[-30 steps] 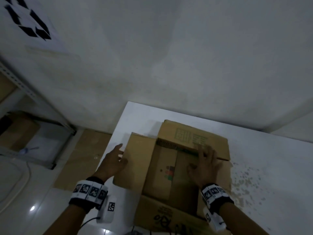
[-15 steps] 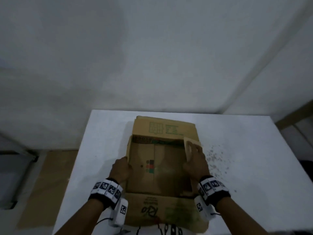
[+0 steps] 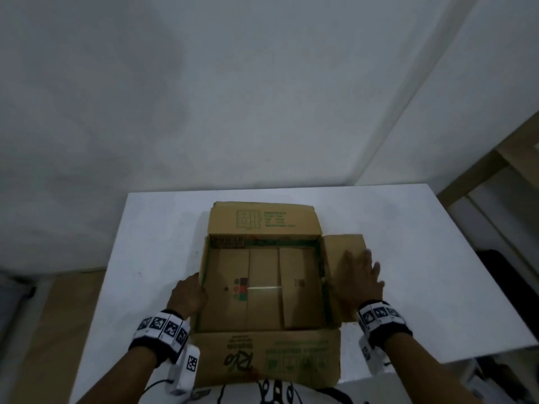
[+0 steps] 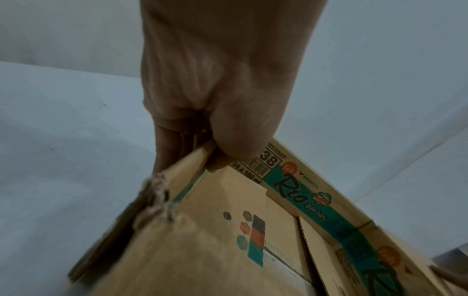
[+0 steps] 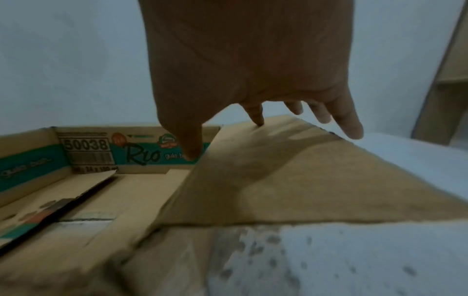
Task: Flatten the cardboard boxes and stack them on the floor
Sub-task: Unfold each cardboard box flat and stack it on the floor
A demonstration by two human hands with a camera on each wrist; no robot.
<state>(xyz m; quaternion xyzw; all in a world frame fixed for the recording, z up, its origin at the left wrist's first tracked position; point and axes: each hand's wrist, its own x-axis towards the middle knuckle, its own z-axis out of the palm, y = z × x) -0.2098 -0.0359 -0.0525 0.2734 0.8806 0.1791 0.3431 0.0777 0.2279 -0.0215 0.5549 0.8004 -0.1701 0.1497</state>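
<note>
A brown cardboard box (image 3: 262, 290) with green "Rio" print stands open on the white table (image 3: 151, 252), its far and near flaps folded outward. My left hand (image 3: 188, 294) grips the box's left wall (image 4: 187, 166), thumb inside and fingers outside. My right hand (image 3: 360, 279) lies flat with spread fingers (image 5: 255, 114) on the right flap (image 5: 291, 176), which is folded outward. The box floor (image 5: 106, 192) shows loose inner flaps with a gap between them.
A white wall rises just behind the table. Brown cardboard (image 3: 58, 325) lies on the floor to the left. A wooden shelf frame (image 3: 495, 170) stands at the right. Dark specks (image 5: 329, 266) mark the table beside the box.
The right flap, held upright half a second ago, now lies folded outward under my flat right hand. My left hand stays on the left wall. The view has shifted right.
</note>
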